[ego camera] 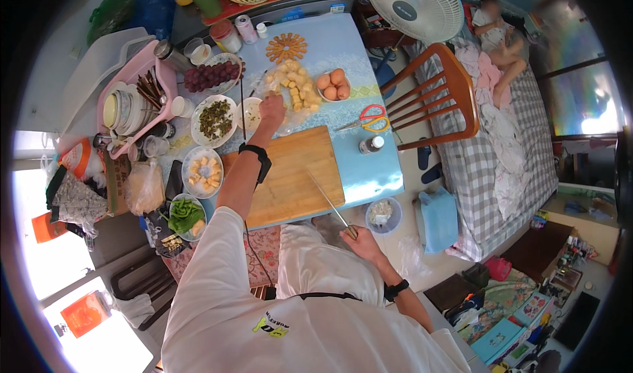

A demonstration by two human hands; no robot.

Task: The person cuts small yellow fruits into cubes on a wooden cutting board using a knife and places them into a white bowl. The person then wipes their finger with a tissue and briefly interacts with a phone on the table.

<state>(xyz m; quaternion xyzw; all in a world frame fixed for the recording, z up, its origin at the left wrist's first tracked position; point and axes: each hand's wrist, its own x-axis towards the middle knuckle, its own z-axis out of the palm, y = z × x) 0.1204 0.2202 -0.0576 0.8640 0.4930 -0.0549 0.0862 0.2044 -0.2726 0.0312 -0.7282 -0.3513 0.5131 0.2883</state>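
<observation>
A wooden cutting board (292, 175) lies at the table's near edge. My right hand (363, 242) holds a kitchen knife (330, 202) by its handle, the blade pointing over the board's right part. Beyond the board, my left hand (272, 109) reaches to the near left side of a clear plastic bag of pale yellow food pieces (296, 89); whether its fingers grip anything cannot be told. A white bowl (249, 113) stands just left of that hand. Further left are a plate of chopped dark greens (213, 118) and a plate of pale yellow chunks (203, 172).
A bowl of eggs (334, 84), scissors (368, 120) and a small bottle (372, 145) stand on the right. Grapes (212, 76), a pink dish rack (168, 76) and a plate of green leaves (187, 217) are left. A wooden chair (457, 96) stands beside the table; a person (499, 39) sits on the bed.
</observation>
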